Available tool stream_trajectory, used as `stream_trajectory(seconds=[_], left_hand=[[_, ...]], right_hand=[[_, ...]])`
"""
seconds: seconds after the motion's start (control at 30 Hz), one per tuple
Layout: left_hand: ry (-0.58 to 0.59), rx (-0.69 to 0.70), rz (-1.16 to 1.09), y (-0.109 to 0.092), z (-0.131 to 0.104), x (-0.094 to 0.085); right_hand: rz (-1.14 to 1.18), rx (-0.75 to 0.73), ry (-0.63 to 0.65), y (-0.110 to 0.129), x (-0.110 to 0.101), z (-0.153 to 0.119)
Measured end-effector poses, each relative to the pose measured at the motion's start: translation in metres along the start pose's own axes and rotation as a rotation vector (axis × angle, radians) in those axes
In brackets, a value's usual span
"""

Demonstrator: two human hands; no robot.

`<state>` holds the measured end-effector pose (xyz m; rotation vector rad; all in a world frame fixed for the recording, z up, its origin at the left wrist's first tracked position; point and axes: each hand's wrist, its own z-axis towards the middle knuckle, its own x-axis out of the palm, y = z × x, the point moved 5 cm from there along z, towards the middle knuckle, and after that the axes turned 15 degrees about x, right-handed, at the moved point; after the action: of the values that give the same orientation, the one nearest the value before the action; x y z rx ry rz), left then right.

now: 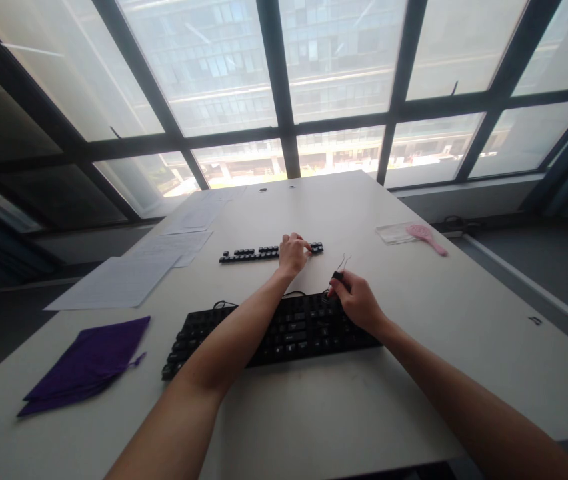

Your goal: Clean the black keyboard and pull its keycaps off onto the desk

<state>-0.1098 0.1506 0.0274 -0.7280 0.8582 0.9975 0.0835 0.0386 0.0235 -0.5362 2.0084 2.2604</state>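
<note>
A black keyboard (294, 327) lies on the white table in front of me, partly covered by my left forearm. Behind it, loose black keycaps (244, 255) stand in rows. My left hand (293, 255) reaches over the keyboard to the right part of these rows, its fingers bent and closed at a keycap that they largely hide. Above the keyboard's back right part, my right hand (357, 299) pinches a keycap puller by its small black handle (337, 275). The puller's thin wire prongs (345, 260) point up and away from me.
Paper sheets (119, 280) and a purple drawstring pouch (87, 363) lie to the left. On the right are a pink hairbrush (421, 233), a clear plastic bag (391, 233) and a small dark mark (535, 321). Large windows (339, 60) rise beyond the table's far edge.
</note>
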Motion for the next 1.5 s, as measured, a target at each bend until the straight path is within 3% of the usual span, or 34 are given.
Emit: stream_trajectory(seconds=[0.3, 0.67, 0.93, 1.17, 1.27, 1.5], left_hand=[[-0.004, -0.007, -0.007, 0.0, -0.001, 0.001], [-0.021, 0.048, 0.054, -0.015, 0.004, 0.005], [-0.025, -0.002, 0.063, -0.006, 0.001, -0.003], [-0.025, -0.017, 0.068, -0.003, 0.001, 0.001], [-0.044, -0.034, 0.05, 0.007, 0.005, -0.007], [-0.086, -0.187, 0.037, 0.052, 0.004, -0.042]], right_hand=[[-0.007, 0.001, -0.001, 0.0, 0.0, 0.0], [-0.01, -0.005, -0.003, 0.0, 0.0, -0.001], [-0.011, -0.005, -0.006, 0.0, 0.0, 0.0], [-0.021, -0.006, -0.004, 0.002, -0.001, -0.001], [-0.019, -0.004, -0.005, 0.002, 0.0, -0.001], [-0.008, 0.001, 0.005, 0.001, 0.002, -0.001]])
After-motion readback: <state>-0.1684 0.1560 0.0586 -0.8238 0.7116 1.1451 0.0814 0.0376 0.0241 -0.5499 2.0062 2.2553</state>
